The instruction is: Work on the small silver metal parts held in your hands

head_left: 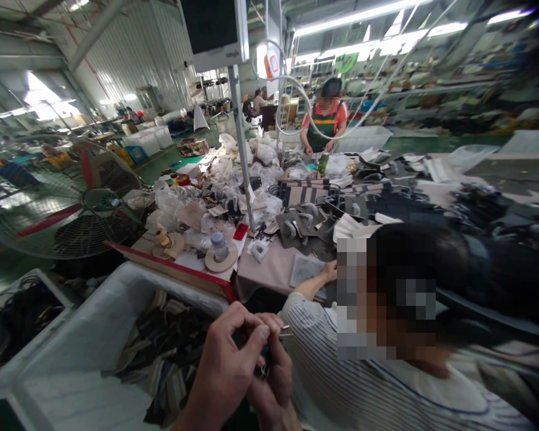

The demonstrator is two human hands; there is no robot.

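Two hands meet low, over a white bin point(94, 323) of strap pieces: left hand point(227, 371) and right hand point(276, 383) pinch a small dark part point(263, 362), seemingly to steady it. Its metal tip point(285, 328) points right, long axis roughly level. Beyond, a co-worker's hand point(330, 272) rests at the table point(269, 269) near edge.

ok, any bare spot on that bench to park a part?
Bare tabletop between the round beige disc and the co-worker's hand. White bin is bare left of the strips. Farther back, bags and dark cut pieces crowd it. Left hand and right hand grip a small part.
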